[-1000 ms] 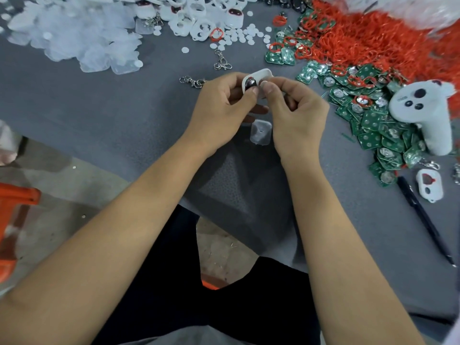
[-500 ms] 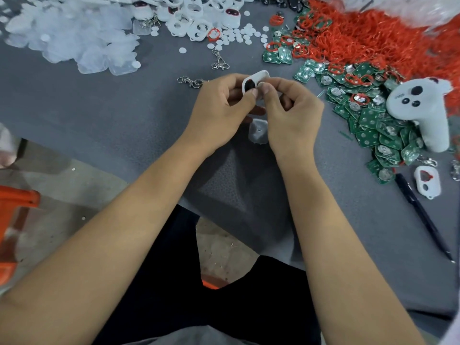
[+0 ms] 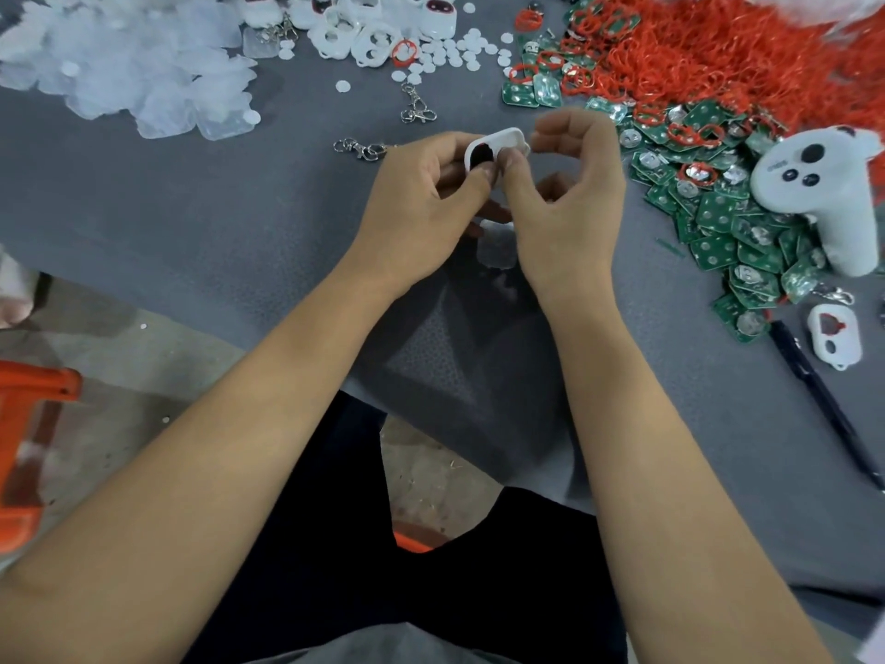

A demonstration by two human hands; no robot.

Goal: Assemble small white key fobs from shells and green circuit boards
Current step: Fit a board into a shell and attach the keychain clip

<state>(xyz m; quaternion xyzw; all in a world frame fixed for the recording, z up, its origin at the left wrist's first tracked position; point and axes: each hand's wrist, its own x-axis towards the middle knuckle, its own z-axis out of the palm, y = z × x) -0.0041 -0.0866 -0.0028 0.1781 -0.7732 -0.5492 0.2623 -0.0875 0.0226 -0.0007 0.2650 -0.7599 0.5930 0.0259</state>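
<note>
- A grey cloth (image 3: 167, 194) covers the table; its near edge hangs over the person's lap, with bare floor (image 3: 119, 357) to the left.
- Both hands meet above the cloth's middle. The left hand (image 3: 421, 203) grips a white shell (image 3: 498, 143) between thumb and curled fingers.
- The right hand (image 3: 570, 194) pinches the same shell with its thumb, its fingers curled above it.
- A dark patch shows in the shell's opening; what it is cannot be made out.
- A clear piece (image 3: 495, 246) lies on the cloth under the hands, mostly hidden.
- Green boards (image 3: 718, 232) are heaped at right, beside red rings (image 3: 718, 55) cut off by the top edge.
- More shells (image 3: 364, 31) and clear covers (image 3: 119, 55) lie at far left.
- A white controller (image 3: 823, 194) rests on the boards; a pen (image 3: 823, 400) lies near it.
</note>
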